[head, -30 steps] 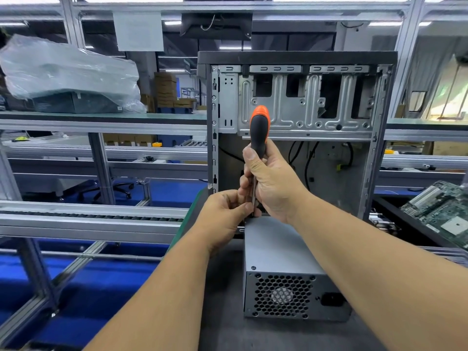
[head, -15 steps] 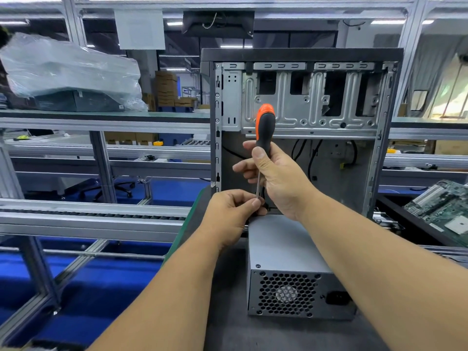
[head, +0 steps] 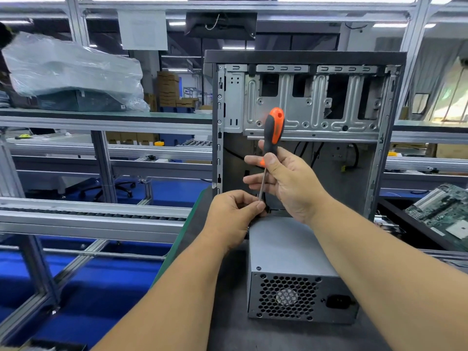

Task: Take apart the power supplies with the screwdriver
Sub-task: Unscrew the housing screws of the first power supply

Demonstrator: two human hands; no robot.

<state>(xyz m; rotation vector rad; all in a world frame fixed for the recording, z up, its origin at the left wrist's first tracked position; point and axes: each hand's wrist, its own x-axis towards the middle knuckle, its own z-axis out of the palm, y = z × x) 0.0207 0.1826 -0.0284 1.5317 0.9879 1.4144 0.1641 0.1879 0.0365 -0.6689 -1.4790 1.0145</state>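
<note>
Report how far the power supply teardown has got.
Done: the power supply sits outside the computer case. In hand: right hand holds the screwdriver; left hand pinches at its tip. Left: the cover looks closed, a corner screw remains.

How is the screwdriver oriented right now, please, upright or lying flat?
Upright, slightly tilted. The screwdriver has its orange handle on top and its shaft pointing down; the right hand holds it, and the left hand pinches near the tip.
</note>
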